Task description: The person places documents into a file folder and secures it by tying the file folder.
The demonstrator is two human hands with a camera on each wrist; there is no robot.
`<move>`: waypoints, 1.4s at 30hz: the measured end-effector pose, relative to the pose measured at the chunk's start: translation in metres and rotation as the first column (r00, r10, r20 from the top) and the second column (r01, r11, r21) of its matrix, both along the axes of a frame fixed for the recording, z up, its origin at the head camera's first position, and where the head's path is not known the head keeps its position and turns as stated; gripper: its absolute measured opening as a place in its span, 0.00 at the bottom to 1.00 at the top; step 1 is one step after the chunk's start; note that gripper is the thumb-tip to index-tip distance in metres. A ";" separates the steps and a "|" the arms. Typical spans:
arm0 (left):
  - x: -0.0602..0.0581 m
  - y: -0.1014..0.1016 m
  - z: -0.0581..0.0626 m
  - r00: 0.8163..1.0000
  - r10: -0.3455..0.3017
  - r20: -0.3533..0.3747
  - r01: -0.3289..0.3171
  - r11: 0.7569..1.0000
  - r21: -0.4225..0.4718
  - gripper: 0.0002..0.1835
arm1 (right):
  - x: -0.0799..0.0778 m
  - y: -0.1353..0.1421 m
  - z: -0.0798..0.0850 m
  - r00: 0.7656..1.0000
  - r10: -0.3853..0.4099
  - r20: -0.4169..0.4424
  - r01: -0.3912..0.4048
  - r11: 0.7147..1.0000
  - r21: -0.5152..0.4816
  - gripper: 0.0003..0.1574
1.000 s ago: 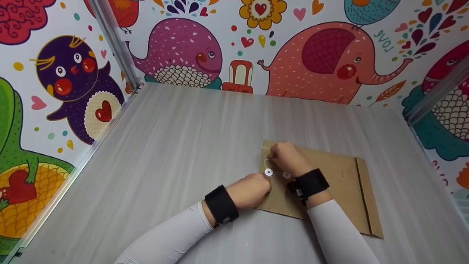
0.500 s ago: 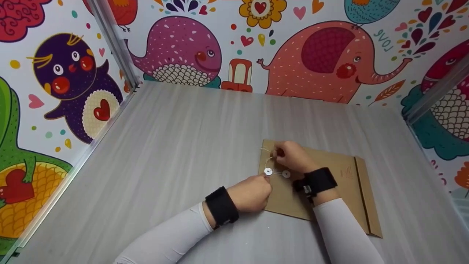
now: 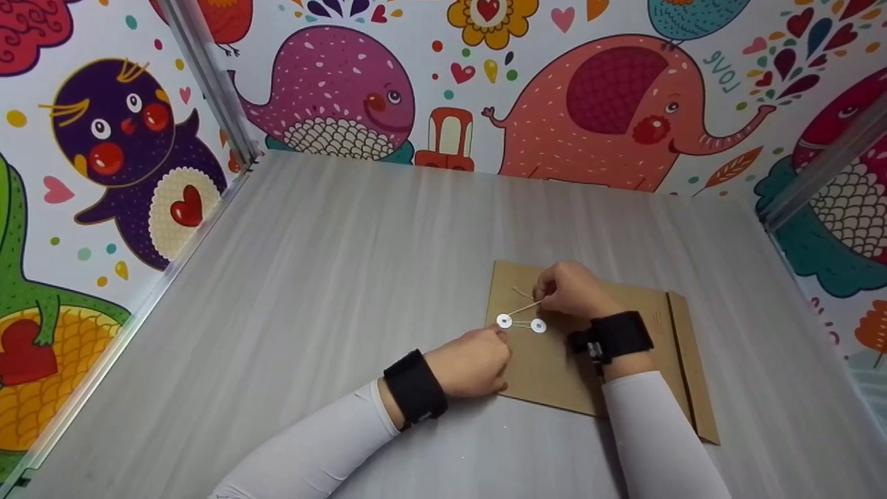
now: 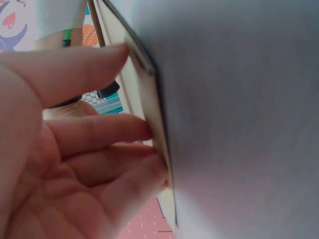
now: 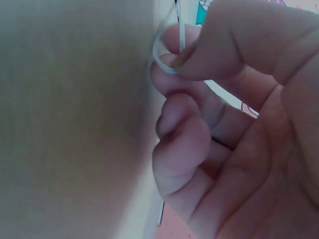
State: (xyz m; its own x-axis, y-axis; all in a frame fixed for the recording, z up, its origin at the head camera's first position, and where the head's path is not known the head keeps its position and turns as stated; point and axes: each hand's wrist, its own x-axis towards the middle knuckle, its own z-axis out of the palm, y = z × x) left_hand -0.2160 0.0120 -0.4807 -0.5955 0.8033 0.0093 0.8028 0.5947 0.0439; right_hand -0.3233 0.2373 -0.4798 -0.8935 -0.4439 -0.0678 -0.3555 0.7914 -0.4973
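Note:
A brown kraft envelope [image 3: 547, 367] lies flat on the table, with two white round buttons [image 3: 504, 321] near its left edge. A thin pale string [image 3: 524, 308] runs between the buttons and up to my right hand [image 3: 578, 287]. Thumb and index finger of that hand pinch the string [image 5: 181, 30], which bends in a small loop in the right wrist view. My left hand [image 3: 471, 364] rests on the envelope's left edge, just below the left button. In the left wrist view its thumb and fingertips press on the brown card [image 4: 158, 114], fingers extended and slightly bent.
The grey wood-grain table [image 3: 360, 263] stretches around the envelope. Cartoon-printed walls [image 3: 540, 76] stand at the back and both sides, with metal rails [image 3: 215, 90] at the corners. A folded strip [image 3: 693, 367] forms the envelope's right end.
My right hand has moved right with the string, drawing it taut from the left button. More of the right button shows. My left hand stays at the envelope's edge.

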 end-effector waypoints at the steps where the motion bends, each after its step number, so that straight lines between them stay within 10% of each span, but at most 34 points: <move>1: 0.000 0.000 0.000 1.000 0.003 -0.002 -0.003 1.000 -0.006 0.14 | 0.000 0.002 0.001 1.000 0.005 0.005 -0.005 1.000 0.002 0.06; 26: -0.002 0.005 0.001 0.999 0.020 0.031 -0.019 1.000 -0.017 0.15 | 0.000 0.040 0.005 0.937 0.100 0.335 -0.060 0.990 -0.129 0.08; 42: -0.021 -0.011 -0.001 0.984 0.127 0.123 -0.140 0.985 0.101 0.05 | 0.002 0.031 0.007 0.945 -0.269 0.184 0.255 0.962 0.098 0.09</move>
